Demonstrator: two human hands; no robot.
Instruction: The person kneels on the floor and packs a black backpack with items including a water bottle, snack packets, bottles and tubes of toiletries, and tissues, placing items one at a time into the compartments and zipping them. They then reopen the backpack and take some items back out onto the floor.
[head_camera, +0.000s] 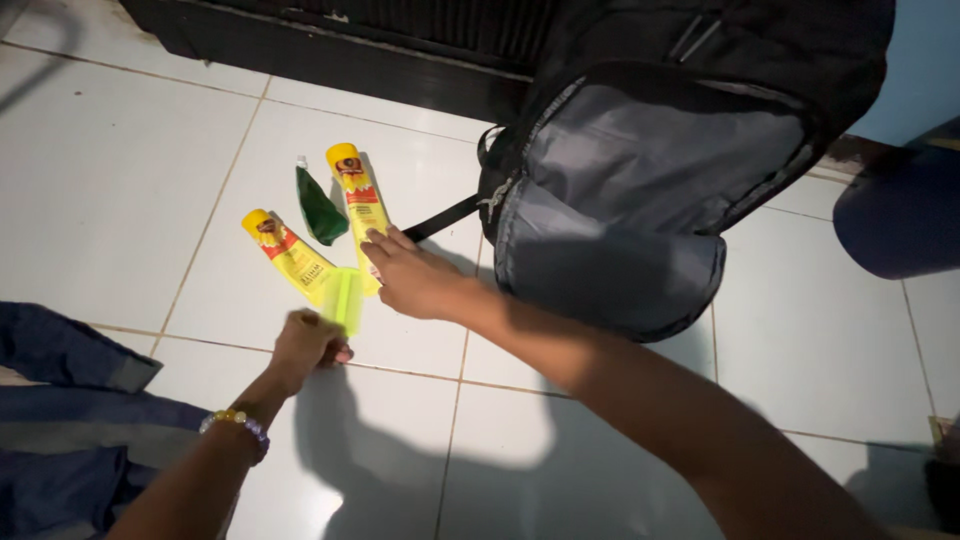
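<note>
Yellow tubes, two of them, lie on the white tiled floor in front of me, both with caps pointing away and flat crimped ends toward me. Left tube is angled, cap up and to the left; right tube runs closer to straight, cap at the far end. Their near ends converge close to my hands.

My left hand is closed in a fist around the base of a translucent green comb-like piece, which stands up from the grip and overlaps the crimped end of the left tube. A beaded bracelet sits on that wrist.

My right hand lies palm down, fingers extended and together, fingertips resting on the lower half of the right tube. Not clamped on it; pressing flat contact only, as far as I can tell.

Small dark green sachet with a clear pointed tip lies between the two tubes, near their caps, just beside the right tube.

Black and grey backpack stands to the right, main flap unzipped and hanging open, grey lining exposed. A black strap trails from it toward the right tube.

Blue denim fabric lies at lower left, beside my left forearm.
</note>
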